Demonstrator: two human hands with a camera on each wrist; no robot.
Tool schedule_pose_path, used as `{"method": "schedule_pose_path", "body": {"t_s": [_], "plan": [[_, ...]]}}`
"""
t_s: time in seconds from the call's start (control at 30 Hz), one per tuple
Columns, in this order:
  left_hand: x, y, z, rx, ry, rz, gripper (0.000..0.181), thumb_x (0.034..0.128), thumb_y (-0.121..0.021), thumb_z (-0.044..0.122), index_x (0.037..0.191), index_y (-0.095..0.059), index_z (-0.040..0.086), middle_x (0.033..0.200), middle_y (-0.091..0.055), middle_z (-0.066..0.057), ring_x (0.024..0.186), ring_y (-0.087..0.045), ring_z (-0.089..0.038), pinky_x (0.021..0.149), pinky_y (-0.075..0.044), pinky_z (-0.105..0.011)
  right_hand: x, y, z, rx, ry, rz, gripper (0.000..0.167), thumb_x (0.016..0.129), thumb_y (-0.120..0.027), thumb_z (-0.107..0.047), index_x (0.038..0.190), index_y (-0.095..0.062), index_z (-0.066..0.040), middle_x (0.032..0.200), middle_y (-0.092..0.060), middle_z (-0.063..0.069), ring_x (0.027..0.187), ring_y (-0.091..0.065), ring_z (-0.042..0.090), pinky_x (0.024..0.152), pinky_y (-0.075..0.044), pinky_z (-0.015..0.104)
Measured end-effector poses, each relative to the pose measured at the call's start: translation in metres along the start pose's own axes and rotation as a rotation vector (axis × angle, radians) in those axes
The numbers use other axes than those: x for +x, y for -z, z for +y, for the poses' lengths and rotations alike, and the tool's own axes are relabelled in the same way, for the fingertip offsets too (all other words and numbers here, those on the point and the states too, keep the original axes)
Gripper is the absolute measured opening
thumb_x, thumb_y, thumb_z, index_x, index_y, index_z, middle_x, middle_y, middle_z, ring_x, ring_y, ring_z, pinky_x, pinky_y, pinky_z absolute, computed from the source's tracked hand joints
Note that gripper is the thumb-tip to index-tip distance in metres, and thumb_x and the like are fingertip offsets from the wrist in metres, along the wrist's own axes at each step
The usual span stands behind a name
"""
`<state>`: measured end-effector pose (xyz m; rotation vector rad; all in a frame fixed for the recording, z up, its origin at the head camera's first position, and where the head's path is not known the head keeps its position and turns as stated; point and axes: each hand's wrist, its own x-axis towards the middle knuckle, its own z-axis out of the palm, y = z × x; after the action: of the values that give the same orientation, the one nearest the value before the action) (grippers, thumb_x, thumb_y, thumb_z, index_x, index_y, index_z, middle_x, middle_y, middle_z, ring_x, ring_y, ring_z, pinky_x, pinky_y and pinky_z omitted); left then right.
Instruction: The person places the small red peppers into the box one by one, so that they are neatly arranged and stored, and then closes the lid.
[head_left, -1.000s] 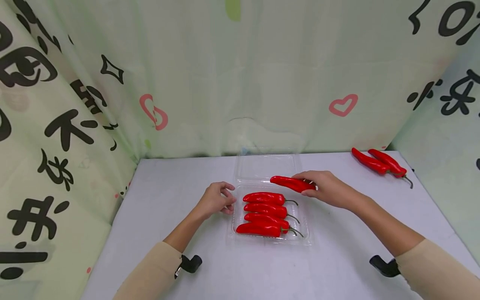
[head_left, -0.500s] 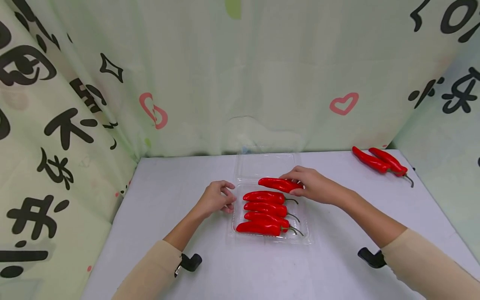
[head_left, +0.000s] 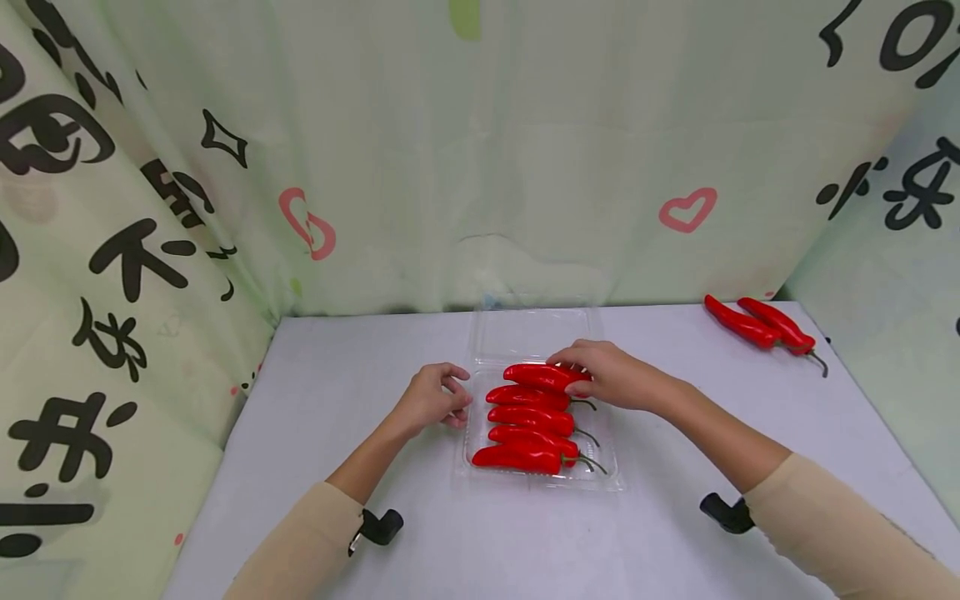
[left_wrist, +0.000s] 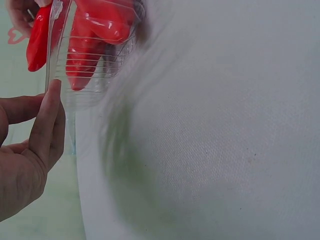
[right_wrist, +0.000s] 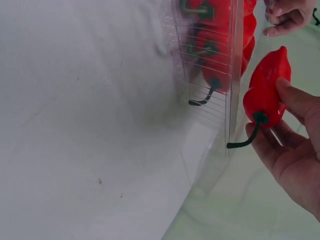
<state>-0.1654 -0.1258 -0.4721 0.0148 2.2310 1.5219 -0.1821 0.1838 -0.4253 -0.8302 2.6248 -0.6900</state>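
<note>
The right hand (head_left: 618, 379) grips one red pepper (right_wrist: 267, 90) near its stem end, with the thumb (right_wrist: 295, 97) along one side and curled fingertips on the other; the fingers are parted only by the pepper's thickness. Its tapered tip sticks out beyond the fingers, pointing toward the person's left, and its dark stem (right_wrist: 246, 142) hangs free below the fingertips, crossing the box rim in the right wrist view. The pepper is held over the far part of the clear box (right_wrist: 233, 75), just beyond a row of four peppers (head_left: 528, 419) and roughly in line with them; both wrist views show its body above the rim. The head view cannot settle whether it touches its nearest neighbour. The four lie side by side, tips left and stems right, the nearest set a little further left. The left hand (head_left: 433, 398) is beside the box's left edge, fingers loosely bent with a gap from the thumb, grasping nothing; one fingertip meets the rim in the left wrist view, though a light touch cannot be told from a near miss. The lid (head_left: 534, 333) is folded back toward the curtain (head_left: 540, 167). Two more peppers (head_left: 742, 327) lie at the table's (head_left: 675, 517) far right corner.
</note>
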Motion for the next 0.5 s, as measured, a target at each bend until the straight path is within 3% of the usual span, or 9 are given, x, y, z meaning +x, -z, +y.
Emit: {"method": "schedule_pose_path", "body": {"t_s": [0.3, 0.5], "plan": [[0.001, 0.001, -0.001, 0.003, -0.004, 0.002, 0.038, 0.095, -0.07, 0.002, 0.131, -0.058, -0.004, 0.091, -0.066, -0.015, 0.059, -0.069, -0.017, 0.059, -0.063, -0.03, 0.007, -0.004, -0.004, 0.009, 0.027, -0.016, 0.045, 0.091, -0.079, -0.012, 0.134, -0.066, -0.007, 0.113, -0.071, 0.004, 0.099, -0.066, 0.016, 0.08, -0.063, 0.028], [0.002, 0.0, -0.001, 0.015, -0.003, 0.001, 0.038, 0.0954, -0.07, 0.002, 0.131, -0.058, -0.003, 0.091, -0.066, -0.014, 0.06, -0.069, -0.017, 0.06, -0.063, -0.03, 0.011, -0.007, -0.004, 0.047, 0.036, -0.055, 0.043, 0.093, -0.076, -0.011, 0.134, -0.064, -0.005, 0.117, -0.072, 0.009, 0.102, -0.068, 0.02, 0.079, -0.063, 0.027]]}}
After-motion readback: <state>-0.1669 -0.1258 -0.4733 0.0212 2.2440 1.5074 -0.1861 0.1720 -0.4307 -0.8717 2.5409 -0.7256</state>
